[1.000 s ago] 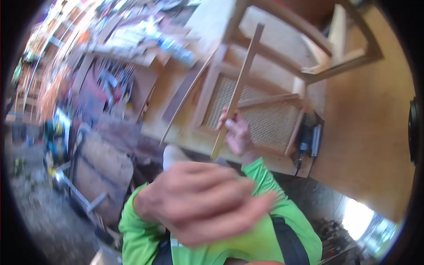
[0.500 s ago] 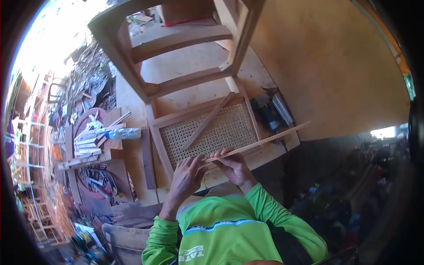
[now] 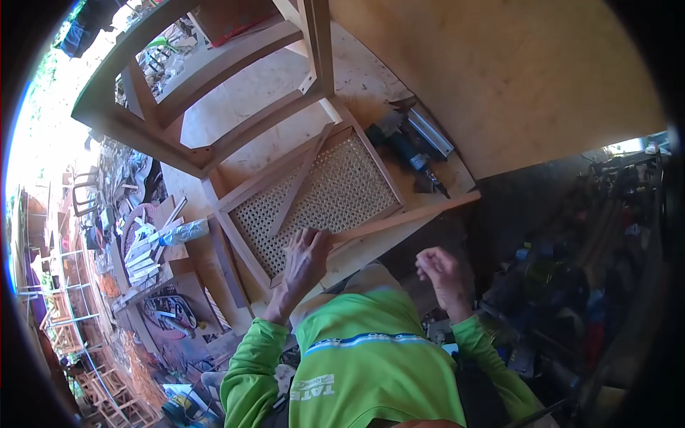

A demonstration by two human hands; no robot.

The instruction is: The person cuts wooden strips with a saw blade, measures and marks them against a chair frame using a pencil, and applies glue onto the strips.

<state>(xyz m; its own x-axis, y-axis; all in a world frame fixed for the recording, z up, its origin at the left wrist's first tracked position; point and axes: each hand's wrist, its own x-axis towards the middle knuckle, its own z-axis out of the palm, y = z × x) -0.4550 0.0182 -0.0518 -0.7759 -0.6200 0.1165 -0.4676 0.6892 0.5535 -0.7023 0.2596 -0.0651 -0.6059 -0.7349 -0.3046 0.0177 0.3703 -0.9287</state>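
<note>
At the left, pale wood frames (image 3: 107, 392) are standing in bright light, and cut sticks (image 3: 146, 253) are lying beside a bottle (image 3: 187, 232). The table (image 3: 364, 64) is carrying a chair (image 3: 264, 121), and toward its right edge a power tool (image 3: 408, 151) is resting near a bar (image 3: 432, 135). A sheet (image 3: 499, 85) is filling the upper right, with dark clutter (image 3: 542, 285) spreading below it.

The left hand (image 3: 305, 253) is gripping one end of a strip (image 3: 428, 214), its fingers closing over the wood. Slender, straight and brown, the strip is slanting up to the right past the front of the seat (image 3: 335, 185), its other end reaching the table's right corner. The right hand (image 3: 437, 269) is hanging apart from it, fingers loosely curling; whether they are enclosing anything, I cannot tell.

The bottle is showing clear plastic; the chair is curving in smooth, bare wood rails. The seat's open cane mesh is sitting inside a flat wood border, a loose stick (image 3: 303, 178) lying aslant across it. The bar is gleaming like metal, and the sheet is showing a plain tan face.
</note>
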